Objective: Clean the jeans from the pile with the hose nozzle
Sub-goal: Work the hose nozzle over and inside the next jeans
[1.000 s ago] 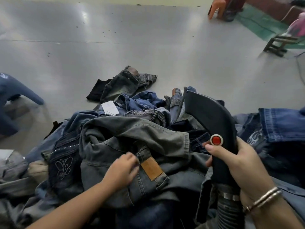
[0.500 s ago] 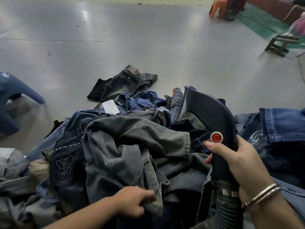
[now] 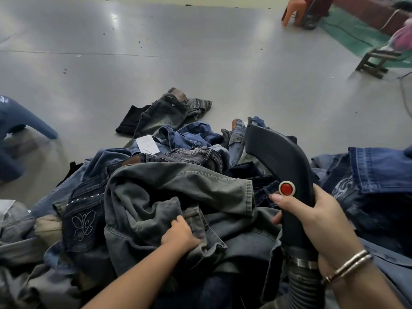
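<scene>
Left hand [image 3: 181,234] grips grey jeans [image 3: 178,190] on the pile; right hand [image 3: 312,221] wraps the nozzle [image 3: 278,161] above a grey floor [image 3: 200,63].

- One hose nozzle [image 3: 283,175], one red button [image 3: 287,188]
- Two hands: left [image 3: 179,234], right [image 3: 321,215]
- Two bracelets [image 3: 347,263]
- One jeans pile [image 3: 178,186]
- One paper tag [image 3: 147,144]

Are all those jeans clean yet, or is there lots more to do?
Lots more. A few jeans lie apart on the floor, maybe finished; that cannot be told. Right now the left hand grips the grey jeans on top, and the right hand holds the hose nozzle, thumb beside its red button. The big pile of jeans is waiting.
</scene>
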